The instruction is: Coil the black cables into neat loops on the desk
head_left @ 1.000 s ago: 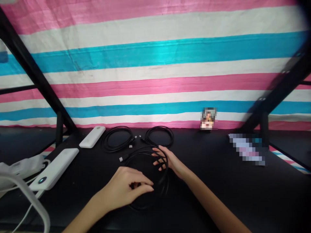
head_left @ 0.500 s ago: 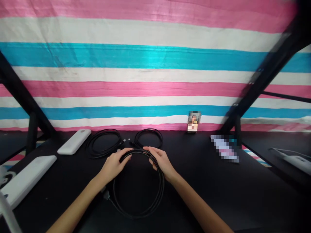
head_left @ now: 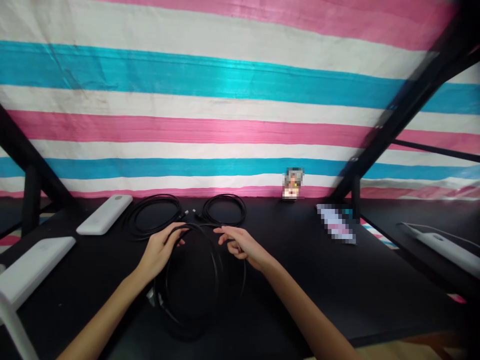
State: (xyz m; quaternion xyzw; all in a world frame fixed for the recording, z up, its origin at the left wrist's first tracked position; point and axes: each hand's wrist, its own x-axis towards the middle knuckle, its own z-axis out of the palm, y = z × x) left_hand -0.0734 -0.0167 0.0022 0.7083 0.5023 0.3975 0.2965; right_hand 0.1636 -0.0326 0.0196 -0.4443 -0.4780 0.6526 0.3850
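One black cable (head_left: 216, 280), looped in a loose coil, is at the lower centre of the frame, its upper edge raised to the hands and its lower part blurred over the black tabletop (head_left: 300, 280). The left hand (head_left: 159, 250), left of centre, has thumb and fingers closed on the coil's upper left. The right hand (head_left: 243, 245), right of centre, is partly open, forefinger extended and remaining fingers curled; a single strand of the cable runs at this hand and reappears below it, but whether the fingers grip it cannot be told. A pale connector (head_left: 150, 297), indistinct, shows at the coil's left side. Beyond the hands lie two further black cables, each coiled: a left coil (head_left: 132, 215) and a smaller right coil (head_left: 207, 214), with light plug ends near each other between them. At left, a white power bank (head_left: 105, 215) lies just beside the left coil; a second white power bank (head_left: 37, 267) lies nearer, toward the lower left. Right of centre, a small pixelated item (head_left: 293, 184) stands at the rear edge; a pixelated sheet (head_left: 336, 223) lies farther right. A striped tarpaulin (head_left: 225, 80) fills the background.
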